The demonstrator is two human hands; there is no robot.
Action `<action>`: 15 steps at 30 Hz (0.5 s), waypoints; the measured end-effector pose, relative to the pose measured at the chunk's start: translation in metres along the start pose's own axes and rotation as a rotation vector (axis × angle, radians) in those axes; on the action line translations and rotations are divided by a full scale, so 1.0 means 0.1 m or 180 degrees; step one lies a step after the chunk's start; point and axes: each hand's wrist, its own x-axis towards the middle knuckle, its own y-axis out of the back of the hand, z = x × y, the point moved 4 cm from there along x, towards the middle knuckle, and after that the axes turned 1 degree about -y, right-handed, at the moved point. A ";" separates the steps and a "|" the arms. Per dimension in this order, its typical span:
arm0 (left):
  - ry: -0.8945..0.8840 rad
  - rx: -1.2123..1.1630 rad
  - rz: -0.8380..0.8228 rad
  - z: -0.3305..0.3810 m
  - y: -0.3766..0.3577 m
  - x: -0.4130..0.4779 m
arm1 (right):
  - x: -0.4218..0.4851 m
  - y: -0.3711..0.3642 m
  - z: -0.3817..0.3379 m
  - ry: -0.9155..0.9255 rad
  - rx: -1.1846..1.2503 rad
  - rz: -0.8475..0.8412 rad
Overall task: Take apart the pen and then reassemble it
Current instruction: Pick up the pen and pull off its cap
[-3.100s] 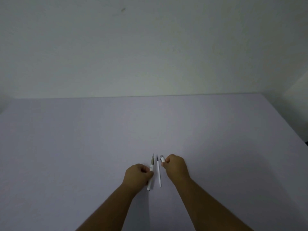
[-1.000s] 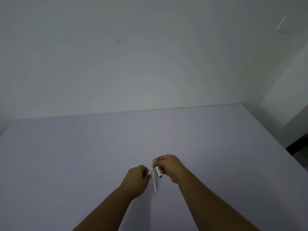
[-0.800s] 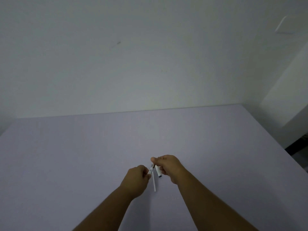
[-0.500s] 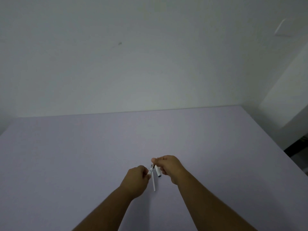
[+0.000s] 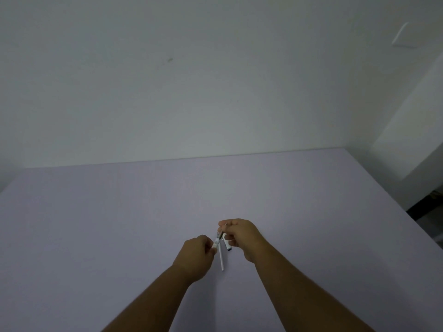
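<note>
The pen is in parts, low in the middle of the head view. My left hand (image 5: pixel 196 256) is closed on the white barrel (image 5: pixel 215 244). My right hand (image 5: pixel 241 237) pinches the grey tip section (image 5: pixel 222 234) at the barrel's upper end, and the two parts meet in a tilted line just above the table. A thin white refill (image 5: pixel 221 259) lies on the table between my hands. A short white piece with a dark end (image 5: pixel 227 245) sits under my right fingers; I cannot tell whether it is held or lying on the table.
The lilac table (image 5: pixel 119 224) runs far on all sides to a pale wall at the back. Its right edge (image 5: pixel 393 202) drops off to a dark floor gap.
Three seconds ago both hands rested on the table with the parts side by side. Since then they lifted, and my right hand took hold of the barrel's tip end. Over the last second, barely any motion.
</note>
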 end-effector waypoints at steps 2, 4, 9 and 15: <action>-0.0001 -0.0015 0.0007 -0.01 0.00 0.00 | -0.01 0.01 0.02 -0.0019 -0.0128 0.0071; 0.0007 -0.0017 0.0008 -0.01 -0.01 0.00 | -0.01 0.01 0.02 0.0036 -0.0188 0.0063; 0.0032 -0.0024 -0.0008 -0.02 -0.01 0.01 | -0.01 0.00 0.00 0.0039 0.0011 -0.0002; -0.0011 -0.0055 -0.0098 0.00 0.02 0.00 | 0.01 0.04 -0.03 0.0183 0.0005 0.0315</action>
